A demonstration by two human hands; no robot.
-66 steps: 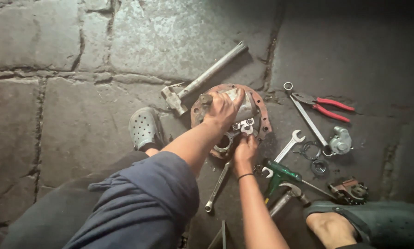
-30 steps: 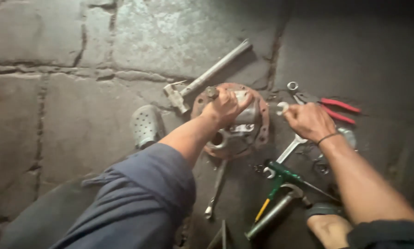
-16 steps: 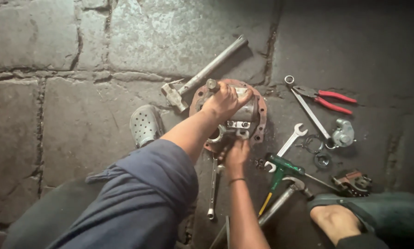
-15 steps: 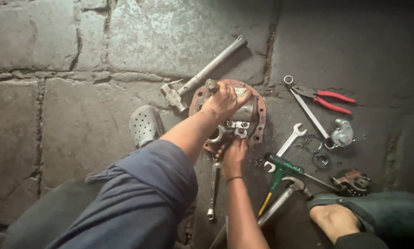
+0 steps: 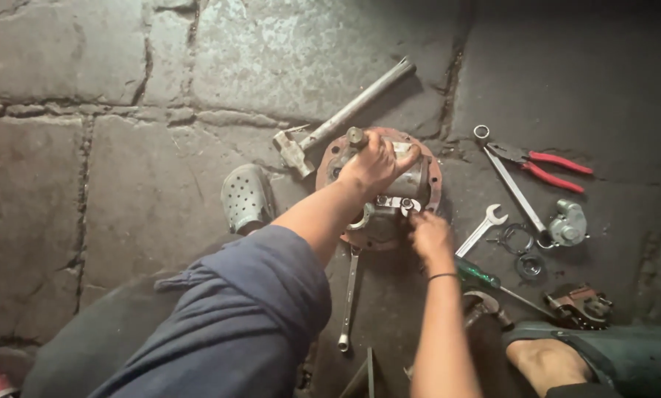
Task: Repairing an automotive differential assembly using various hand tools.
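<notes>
Change since earlier frames: the right hand (image 5: pixel 430 234), which a second ago reached out to the tools on the right, is back at the near edge of the casting; the left hand has stayed on top of it.

Head view, work piece: round rust-brown metal flanged housing with a grey steel centre (image 5: pixel 411 184), lying flat on the dark stone floor (image 5: pixel 124 169), between the person's feet.

Head view, left hand (image 5: pixel 374 163): fingers curled over the top of the housing, gripping it; a short grey stub (image 5: pixel 356 136) shows just above the knuckles.

Head view, right hand: fingers pinched narrow at a small bright fitting on the housing's near side; whether they hold a loose part cannot be told.

Handling (judgement): heavy, rigid cast metal, likely greasy; best held by the flange rim or the solid centre, not by small fittings.

Head view, surroundings: long grey steel hammer (image 5: pixel 345 118) touching the housing's far-left edge; chrome spanner (image 5: pixel 349 295) below it; open-ended spanner (image 5: pixel 481 228), red-handled pliers (image 5: pixel 547 168) and green-handled screwdriver (image 5: pixel 481 274) to the right.
</notes>
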